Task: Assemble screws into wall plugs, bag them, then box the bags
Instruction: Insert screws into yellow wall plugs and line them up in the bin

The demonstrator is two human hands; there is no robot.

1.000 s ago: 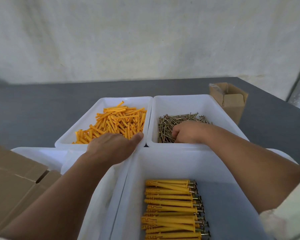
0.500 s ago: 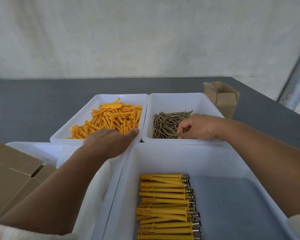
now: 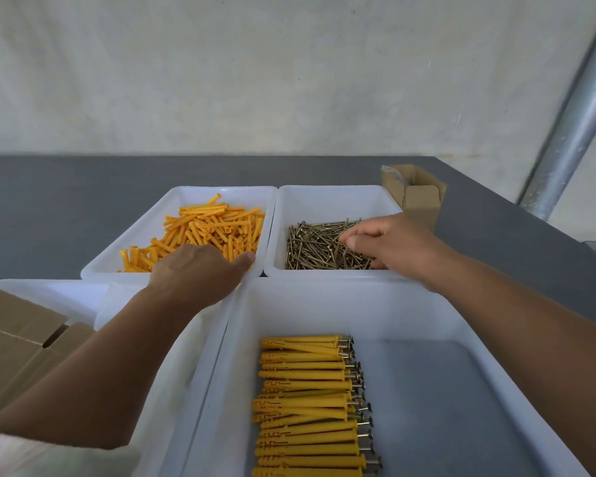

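Observation:
Loose orange wall plugs (image 3: 214, 225) fill the far left white tray (image 3: 172, 208). My left hand (image 3: 200, 270) reaches palm-down over that tray's near edge; its fingers are hidden among the plugs. Brass screws (image 3: 310, 246) lie heaped in the far right white tray (image 3: 324, 201). My right hand (image 3: 393, 246) is over the heap, with thumb and fingertips pinching a screw at its top. Several assembled plugs with screws (image 3: 307, 401) lie in a neat row in the large near tray (image 3: 324, 294).
A small open cardboard box (image 3: 420, 197) stands behind the screw tray at the right. Flat cardboard boxes (image 3: 11, 339) lie at the near left beside another white tray (image 3: 49, 294). A metal pole (image 3: 572, 122) slants up at the right, past the grey table's edge.
My right hand has lifted from deep in the screw heap and moved right, now pinching at the top. My left hand stays at the plug tray's near edge.

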